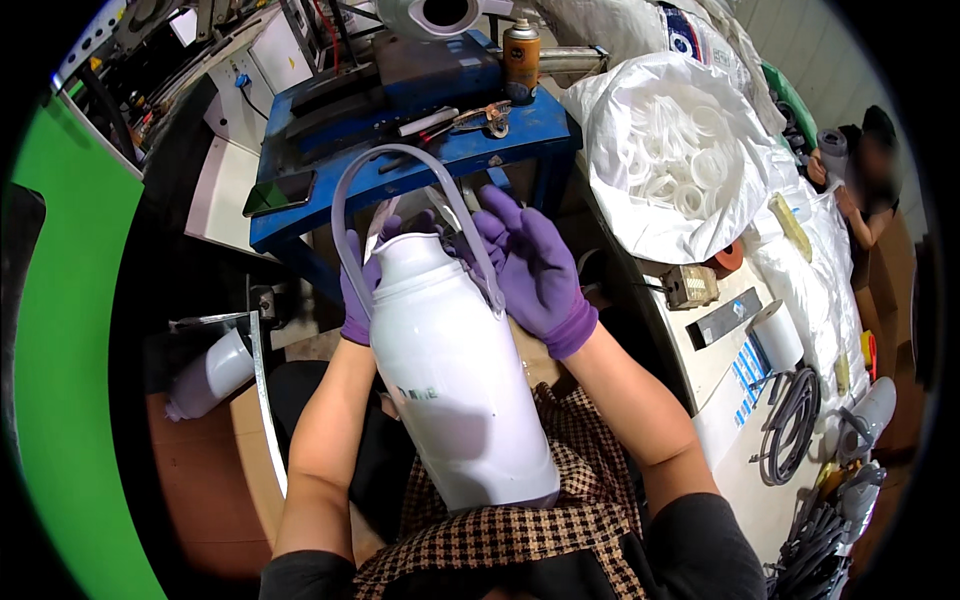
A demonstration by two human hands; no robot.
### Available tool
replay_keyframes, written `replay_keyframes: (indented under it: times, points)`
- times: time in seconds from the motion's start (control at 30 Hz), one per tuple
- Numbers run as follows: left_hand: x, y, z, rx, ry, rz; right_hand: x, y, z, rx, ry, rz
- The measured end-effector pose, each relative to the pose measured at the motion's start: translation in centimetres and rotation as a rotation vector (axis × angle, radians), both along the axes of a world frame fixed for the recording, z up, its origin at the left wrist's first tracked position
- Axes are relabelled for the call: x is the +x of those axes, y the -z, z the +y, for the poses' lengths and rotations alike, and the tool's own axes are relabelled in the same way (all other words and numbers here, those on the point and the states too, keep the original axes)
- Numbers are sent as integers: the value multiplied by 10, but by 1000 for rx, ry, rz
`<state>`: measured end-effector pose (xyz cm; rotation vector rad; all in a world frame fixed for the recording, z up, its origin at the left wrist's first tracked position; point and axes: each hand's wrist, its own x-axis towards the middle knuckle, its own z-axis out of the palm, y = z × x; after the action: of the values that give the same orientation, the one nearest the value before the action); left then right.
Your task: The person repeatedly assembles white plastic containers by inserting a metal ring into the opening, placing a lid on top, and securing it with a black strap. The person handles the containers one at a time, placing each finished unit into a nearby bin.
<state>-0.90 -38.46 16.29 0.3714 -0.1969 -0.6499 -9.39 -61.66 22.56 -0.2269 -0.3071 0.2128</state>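
A pale lavender jug (470, 400) tilts before a person's checked apron (480, 550), its base meeting the cloth. The gloved right hand (545, 275) stands palm-open beside the raised handle (340, 220), fingers apart; the left hand (356, 315) is partly hidden behind the jug's neck, its grip impossible to tell. Beyond, tools (497, 120) blur together on a blue bench (548, 125); a pale vessel (408, 18) is cut off at the top edge.
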Motion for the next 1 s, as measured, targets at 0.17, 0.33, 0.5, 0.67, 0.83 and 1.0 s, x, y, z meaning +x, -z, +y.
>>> replay_keyframes:
  times: [0.17, 0.33, 0.5, 0.67, 0.83, 1.0]
  points:
    - [-17, -43, -16, 82, 76, -66, 15, -38, -16, -724, 100, -173]
    - [15, 2, -6, 416, -97, -275, -13, -48, 7, -1159, 285, -26]
    - [27, -10, -12, 346, 73, -308, -19, -68, -9, -1132, 154, -36]
    - [33, -14, -22, 123, 39, -318, -10, -66, -8, -1079, 153, -93]
    - [15, -27, -34, 251, 11, -371, -8, -51, 8, -1192, 428, -236]
    - [-2, -36, -49, 23, 475, 0, -7, -53, 2, -1283, 767, -1556]
